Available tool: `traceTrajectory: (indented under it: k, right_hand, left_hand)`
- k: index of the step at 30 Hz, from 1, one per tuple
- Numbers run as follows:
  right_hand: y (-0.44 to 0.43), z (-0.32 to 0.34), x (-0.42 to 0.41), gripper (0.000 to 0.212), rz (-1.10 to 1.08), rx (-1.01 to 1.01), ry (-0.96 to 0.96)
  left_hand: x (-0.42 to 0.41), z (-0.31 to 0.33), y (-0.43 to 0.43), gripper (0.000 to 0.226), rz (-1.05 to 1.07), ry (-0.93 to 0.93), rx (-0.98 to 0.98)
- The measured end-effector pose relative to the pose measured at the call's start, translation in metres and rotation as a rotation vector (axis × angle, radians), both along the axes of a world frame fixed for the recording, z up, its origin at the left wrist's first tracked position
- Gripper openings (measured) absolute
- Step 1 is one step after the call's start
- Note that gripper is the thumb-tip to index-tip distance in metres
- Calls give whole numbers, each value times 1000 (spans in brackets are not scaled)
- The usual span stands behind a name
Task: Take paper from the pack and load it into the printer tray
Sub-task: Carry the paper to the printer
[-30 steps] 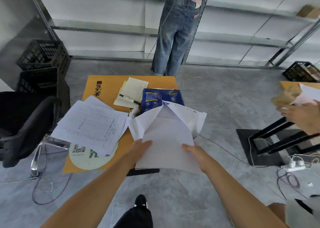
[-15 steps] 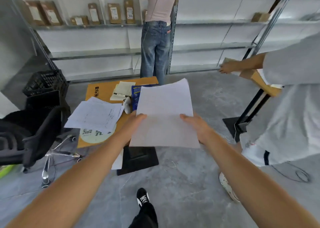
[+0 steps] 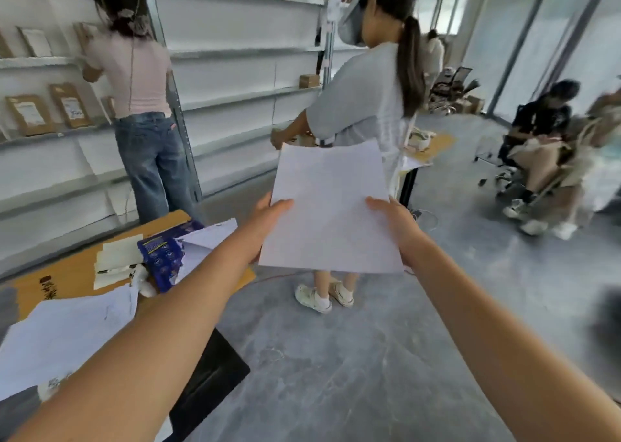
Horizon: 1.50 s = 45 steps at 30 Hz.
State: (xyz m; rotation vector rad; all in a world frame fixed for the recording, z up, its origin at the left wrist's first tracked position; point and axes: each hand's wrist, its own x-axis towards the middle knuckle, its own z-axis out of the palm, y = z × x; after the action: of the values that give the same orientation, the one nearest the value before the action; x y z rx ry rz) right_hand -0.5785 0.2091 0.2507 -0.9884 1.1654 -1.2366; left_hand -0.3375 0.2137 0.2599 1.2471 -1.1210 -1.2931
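Note:
A stack of white paper is held out in front of me at chest height, over the grey floor. My left hand grips its left edge and my right hand grips its right edge, thumbs on top. The blue paper pack, torn open with its white wrapper flap up, lies on the small orange-topped table at my lower left, behind my left forearm. No printer or tray is in view.
A person in a grey shirt stands right behind the paper, beside another small table. Another person in jeans faces the white shelving at left. Someone sits at far right. Loose printed sheets cover the near table.
The view has swung up and to the right, away from the table. The paper went with my hands, lifted clear of the pack and now in front of the person in grey.

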Motion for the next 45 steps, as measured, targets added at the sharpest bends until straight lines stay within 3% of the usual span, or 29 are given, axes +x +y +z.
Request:
traceTrajectory:
  k: [3, 6, 11, 16, 21, 26, 33, 35, 40, 45]
  right_hand:
    - [48, -9, -23, 14, -152, 31, 63]
    - [109, -23, -52, 28, -248, 60, 97]
    - [232, -23, -92, 29, -492, 94, 59]
    - [382, -14, -125, 24, -774, 65, 57]
    - [556, -15, -124, 30, -1100, 68, 39]
    - [745, -19, -77, 31, -1471, 229, 128]
    - [1002, -37, 44, 26, -1860, 447, 192]
    - [1058, -41, 84, 22, -1974, 483, 172]
    - [1153, -60, 178, 18, -2176, 556, 83]
    - [1183, -114, 236, 20, -2276, 608, -90]
  left_hand:
    - [-28, -18, 12, 21, -112, 43, 7]
    - [-62, -38, 34, 29, -284, 56, 0]
    - [-133, -47, 90, 30, -570, 100, 75]
    - [-210, -39, 190, 22, -898, 128, 74]
    - [-262, -31, 330, 36, -1214, 111, 63]
    - [-272, -43, 505, 26, -1480, 145, 153]
    - [-236, -62, 761, 37, -1845, -15, 149]
    - [-216, -62, 825, 24, -1933, -39, 143]
    - [-168, -76, 942, 29, -2163, -194, 110]
    - [-145, -137, 991, 29, -2202, -404, 81]
